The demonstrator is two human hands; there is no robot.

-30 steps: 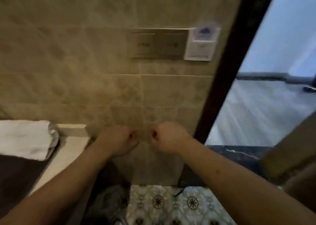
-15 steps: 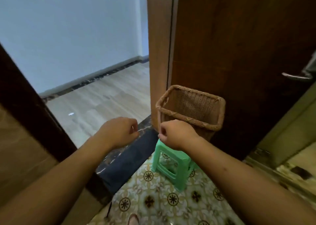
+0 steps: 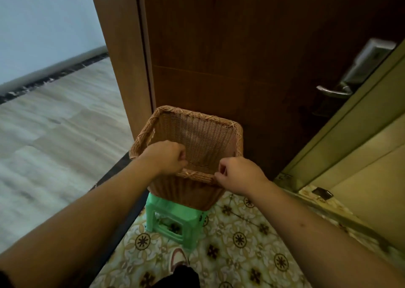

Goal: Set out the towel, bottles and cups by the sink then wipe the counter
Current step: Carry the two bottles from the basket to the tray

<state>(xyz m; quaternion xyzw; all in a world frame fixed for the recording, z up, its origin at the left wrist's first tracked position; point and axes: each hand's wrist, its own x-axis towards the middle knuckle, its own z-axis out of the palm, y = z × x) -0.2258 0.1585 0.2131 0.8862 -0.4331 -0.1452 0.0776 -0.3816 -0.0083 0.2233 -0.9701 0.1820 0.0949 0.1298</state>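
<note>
No towel, bottle, cup or sink shows in the head view. My left hand (image 3: 165, 157) is curled into a fist just above the near rim of a brown wicker basket (image 3: 197, 134). Over the rim's near right corner, my right hand (image 3: 237, 175) is also curled into a fist. I see no object in either fist, and whether they touch the rim I cannot tell. The basket stands on a small green plastic stool (image 3: 173, 220) and looks empty inside.
A dark wooden door (image 3: 252, 57) with a metal lever handle (image 3: 333, 91) stands behind the basket. Left of the door frame lies a pale wood floor (image 3: 54, 134). Patterned tiles (image 3: 238, 239) cover the floor below me. A yellowish panel (image 3: 361, 156) runs along the right.
My view has swung from the tiled wall and the white towel on the counter to the doorway, then closer over the basket. Both fists stayed together in front of me.
</note>
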